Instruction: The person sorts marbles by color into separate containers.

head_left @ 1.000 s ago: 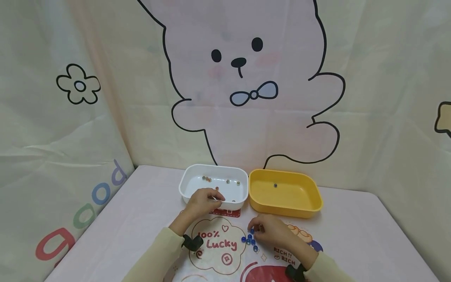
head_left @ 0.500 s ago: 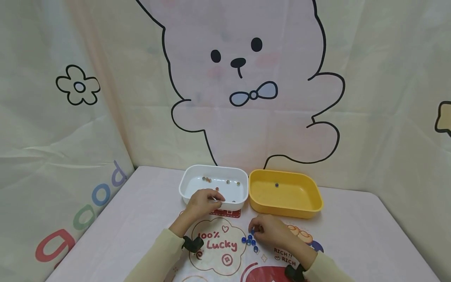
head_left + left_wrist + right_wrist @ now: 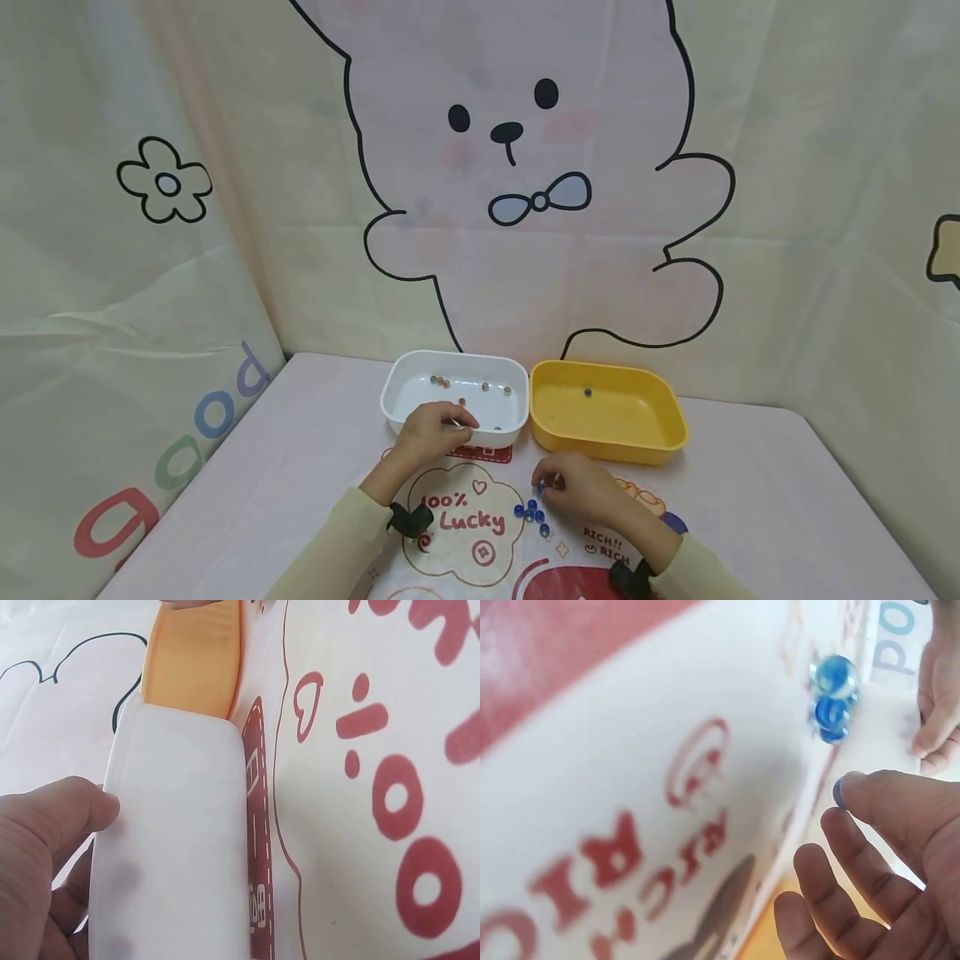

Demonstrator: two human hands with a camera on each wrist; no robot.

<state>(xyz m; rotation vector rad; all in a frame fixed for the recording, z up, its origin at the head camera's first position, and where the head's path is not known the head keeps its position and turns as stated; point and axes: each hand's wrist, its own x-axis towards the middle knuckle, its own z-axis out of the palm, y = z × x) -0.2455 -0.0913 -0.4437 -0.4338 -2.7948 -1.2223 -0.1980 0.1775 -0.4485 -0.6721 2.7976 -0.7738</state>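
My left hand [image 3: 433, 429] grips the near rim of the white plastic box [image 3: 397, 392]. In the left wrist view its thumb lies on the rim, with the other fingers behind the wall, partly hidden. My right hand [image 3: 581, 487] pinches a blue marble [image 3: 838, 793] between thumb and index finger, just above the table; the other fingers are spread loosely. Beside it, several blue marbles [image 3: 531, 516] lie in a cluster on the printed mat. Several amber and greenish marbles [image 3: 485, 387] are scattered inside the white box.
Right of the white box, and close against it, stands a yellow plastic box [image 3: 630, 417] with one dark marble [image 3: 588, 392] in it. Both are near the back of the table [image 3: 757, 492], before a hanging cloth [image 3: 817, 292] printed with a cartoon bear.
My right hand, pinching the blue marble, has moved slightly up and right, away from the cluster. The left hand stays in place. The marble in the yellow box has shifted a little.
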